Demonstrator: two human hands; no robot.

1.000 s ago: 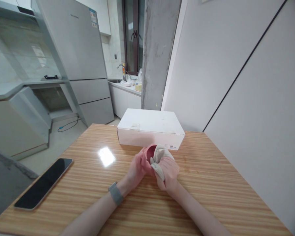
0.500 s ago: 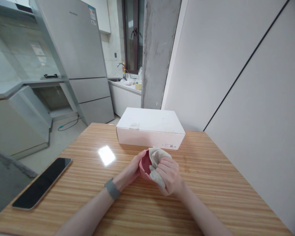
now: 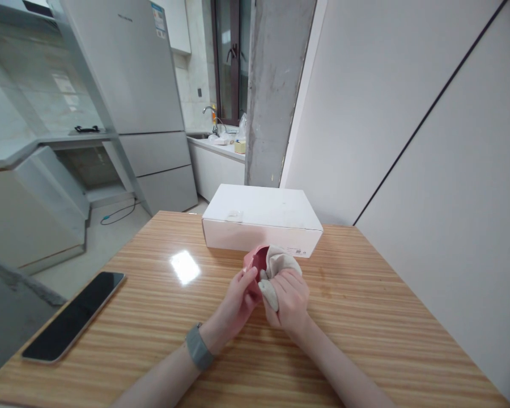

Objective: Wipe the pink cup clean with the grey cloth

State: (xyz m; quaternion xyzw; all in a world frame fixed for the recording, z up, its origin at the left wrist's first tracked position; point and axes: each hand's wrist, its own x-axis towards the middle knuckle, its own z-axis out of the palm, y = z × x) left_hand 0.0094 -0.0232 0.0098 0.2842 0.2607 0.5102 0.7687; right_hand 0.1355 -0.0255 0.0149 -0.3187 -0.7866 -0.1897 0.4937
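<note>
A pink bowl (image 3: 250, 260) is tilted above the table, its dark pink inside turned toward the right. My left hand (image 3: 238, 306) is closed on the near left side of it, thumb over the rim. In my right hand (image 3: 289, 297) a light grey cloth (image 3: 280, 262) is bunched, with part of it pushed into the bowl's opening. The fingers of my right hand are curled round the cloth, and the cloth hides much of the bowl's right side.
A white cardboard box (image 3: 263, 218) stands just beyond my hands on the wood-grain table (image 3: 161, 317). To the left lies a black phone (image 3: 74, 317). Past the table are a fridge (image 3: 153, 90) and a sink counter, with a white wall (image 3: 391, 102) along the right.
My left hand has shifted from the bowl's far left side to its near side. The bowl has turned and risen slightly, and the cloth in my right hand has moved with it.
</note>
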